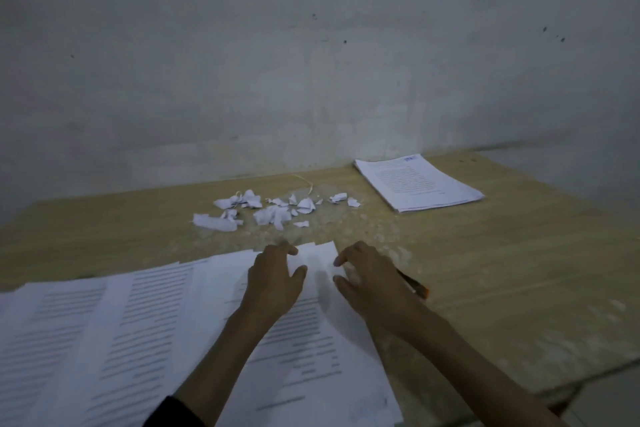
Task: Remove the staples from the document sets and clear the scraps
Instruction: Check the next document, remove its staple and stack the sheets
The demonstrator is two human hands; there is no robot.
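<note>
Head view shows your left hand (273, 276) lying flat on the fanned white printed sheets (156, 322) at the near edge of the light wooden bench (502, 253). Its fingers are relaxed and spread, pressing down close to the top right corner of the uppermost page. Your right hand (370, 279) hovers just beside that corner with thumb and forefinger a little apart. A dark slim tool with an orange end (417, 288) pokes out from behind it. I cannot tell whether you hold the tool or it simply lies on the bench. No staple is visible at this blur, so judge by feel.

To do this step well, keep the left palm firm so the set cannot slide or buckle. Work the staple legs open on the back before you pull, and lift straight up so the corner does not tear. Torn corners are probably what made the loose pile of torn white paper scraps (270, 210) in the middle of the bench, well beyond your hands.

A neat stack of white printed pages (419, 184) sits at the far right, apart from the scraps. Put each freed set there squarely. Leave sweeping the scraps until no stapled set remains.
</note>
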